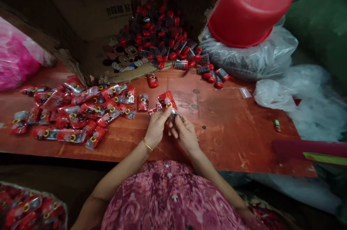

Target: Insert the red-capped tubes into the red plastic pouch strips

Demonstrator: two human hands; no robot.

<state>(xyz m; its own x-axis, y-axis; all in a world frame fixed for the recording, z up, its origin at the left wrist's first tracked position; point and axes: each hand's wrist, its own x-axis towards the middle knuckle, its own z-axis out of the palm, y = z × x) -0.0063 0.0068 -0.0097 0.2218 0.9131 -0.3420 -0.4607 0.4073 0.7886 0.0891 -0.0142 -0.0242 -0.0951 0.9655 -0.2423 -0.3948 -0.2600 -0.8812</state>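
In front of my body, my left hand (157, 126) pinches a small red printed packet (167, 99) between thumb and fingers. My right hand (186, 131) is closed at the packet's lower, clear end, where something dark shows between the fingertips. The fingers partly cover that end, so its contents are hard to make out. Beside my left hand lies another red packet (142, 102), and a further one (153, 80) lies nearer the carton. A heap of similar filled packets (92, 109) spreads over the table to the left.
A cardboard carton (92, 54) lies open at the back, with many small red-capped clear containers (181, 64) spilling out. An upturned red bucket (244, 9) sits on a filled plastic bag (238, 62). A small green-capped item (277, 125) lies right on the red-brown table (230, 128).
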